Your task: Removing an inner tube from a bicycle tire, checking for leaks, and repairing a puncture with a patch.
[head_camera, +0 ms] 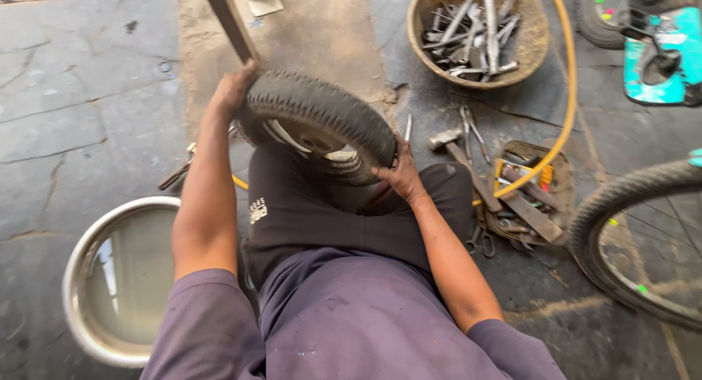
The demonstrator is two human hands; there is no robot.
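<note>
On the person's lap, over dark trousers, sits a small wheel (322, 128) — black treaded tyre on a light metal rim, tilted with its far-left edge highest. Left hand (234, 87) is clamped over the tyre's upper left edge, fingers wrapped out of sight behind the tread, right where a flat metal bar (228, 20) comes down from the top of the view; can't tell if the hand also holds the bar. Right hand (401, 177) grips the tyre's lower right edge, fingers curled around the tread.

Around it, on the stone floor:
- left: round steel basin (80, 277) with water in it, just beside the left elbow
- top right: woven basket (537, 47) full of spanners and metal tools
- right of the right hand: hammer (461, 160), pliers (472, 128), flat tray (559, 190) of small tools and a file
- yellow hose (569, 95) curves from the top down across the tray
- far right: bicycle wheel (621, 197) with spokes, partly cut off by the edge
- top right corner: teal object beside another tyre, unclear
</note>
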